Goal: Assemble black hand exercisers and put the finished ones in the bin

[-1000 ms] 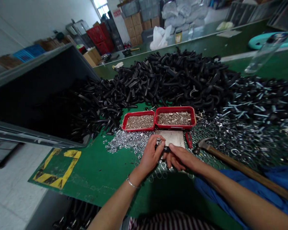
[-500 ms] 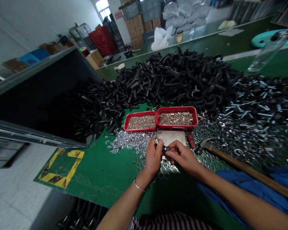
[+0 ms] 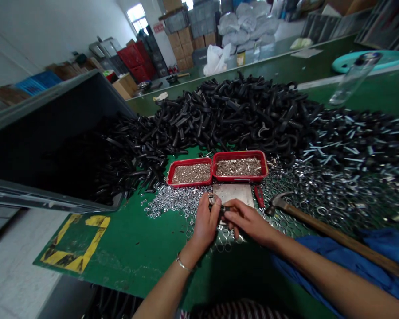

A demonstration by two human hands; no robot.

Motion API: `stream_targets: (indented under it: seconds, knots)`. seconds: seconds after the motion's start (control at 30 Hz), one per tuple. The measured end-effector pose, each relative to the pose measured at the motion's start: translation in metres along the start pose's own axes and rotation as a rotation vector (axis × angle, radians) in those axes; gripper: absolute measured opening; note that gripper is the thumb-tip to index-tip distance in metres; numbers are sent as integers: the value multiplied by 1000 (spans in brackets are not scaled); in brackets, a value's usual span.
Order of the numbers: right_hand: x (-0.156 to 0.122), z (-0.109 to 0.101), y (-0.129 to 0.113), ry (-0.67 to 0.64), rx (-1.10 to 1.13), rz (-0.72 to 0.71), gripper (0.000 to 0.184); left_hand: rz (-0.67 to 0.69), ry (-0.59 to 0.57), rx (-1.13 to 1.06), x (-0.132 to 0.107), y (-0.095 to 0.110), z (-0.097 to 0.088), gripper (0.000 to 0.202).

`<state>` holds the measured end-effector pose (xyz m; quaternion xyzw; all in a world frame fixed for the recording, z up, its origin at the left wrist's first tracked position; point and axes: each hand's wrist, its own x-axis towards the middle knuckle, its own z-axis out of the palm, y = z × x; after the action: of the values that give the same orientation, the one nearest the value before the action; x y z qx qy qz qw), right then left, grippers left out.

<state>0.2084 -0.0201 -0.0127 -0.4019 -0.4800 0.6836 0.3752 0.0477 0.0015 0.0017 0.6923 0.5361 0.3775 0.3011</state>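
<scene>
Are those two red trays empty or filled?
Filled: the left red tray and the right red tray each hold small metal parts hiding the bottom.

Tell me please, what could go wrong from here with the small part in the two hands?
1. The small black part, pinched between the left hand and the right hand, sits above loose metal rings; if it slips, it may be hard to find among them.
2. The hammer lies close beside the right forearm; an arm sweep could knock it.
3. The pile of black pieces reaches the red trays; some might slide in and mix.
</scene>
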Motion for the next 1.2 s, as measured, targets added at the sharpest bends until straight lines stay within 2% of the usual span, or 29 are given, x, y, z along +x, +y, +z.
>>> stream_targets:
  seconds: [0.07,0.1,0.2,0.23,0.3,0.4,0.47,0.53,0.6,0.7,0.77,0.83,0.93,1.0,1.1,1.2]
  knots:
    - [-1,2,-1,150,-71,-97,36,-65,49,-7,-3,0,3,23]
    - [-2,2,-1,162,-40,-90,35,-71,75,5,-5,0,4,22]
    - [-2,1,1,13,211,63,36,22,65,76,-7,0,1,18]
    - [-1,-1,1,-37,255,101,38,57,22,96,-4,1,-1,17]
    - [0,-7,-2,-77,201,114,39,101,-87,144,7,1,-6,16]
    - [-3,-20,-13,2,-46,55,38,168,-316,270,33,0,-1,15]
    - [-12,-33,-23,69,-185,24,37,243,-493,379,49,0,10,14]
    - [-29,-51,-30,111,-314,8,34,304,-598,481,61,2,21,13]
    - [-53,-74,-33,176,-463,-11,33,348,-598,524,69,6,28,16]
    - [-93,-113,-26,348,-724,-56,34,407,-530,492,91,17,25,14]
    - [-115,-135,-14,429,-915,-88,33,414,-477,548,116,22,23,9]
    - [-128,-150,1,455,-1119,-118,32,370,-456,700,145,23,28,13]
    - [-131,-159,21,446,-1341,-153,31,280,-500,868,181,16,43,13]
    - [-129,-160,30,454,-1406,-160,30,251,-518,887,192,9,53,12]
    - [-127,-159,33,457,-1425,-159,32,252,-486,877,190,0,59,14]
    - [-127,-158,24,461,-1409,-168,32,258,-403,831,180,-3,53,22]
